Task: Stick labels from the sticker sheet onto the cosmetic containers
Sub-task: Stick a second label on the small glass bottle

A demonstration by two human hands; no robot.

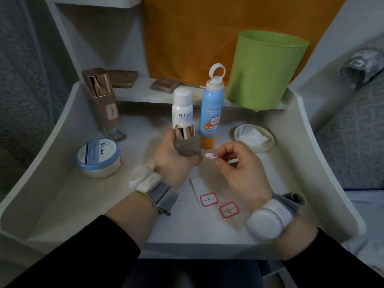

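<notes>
My left hand grips a small taupe bottle with a shiny rose-gold cap, tilted away from me. My right hand pinches a red-bordered label between thumb and fingertip, just right of that bottle and apart from it. The sticker sheet lies on the white table below my hands with two red-bordered labels on it. A tall taupe bottle at the left and a blue sunscreen spray each carry a label. A white bottle and a round cream jar stand nearby.
A green bin stands at the back right. A shallow white dish with a tissue lies right of the spray. Two brown compacts rest on the back shelf. The white table has raised curved side rims.
</notes>
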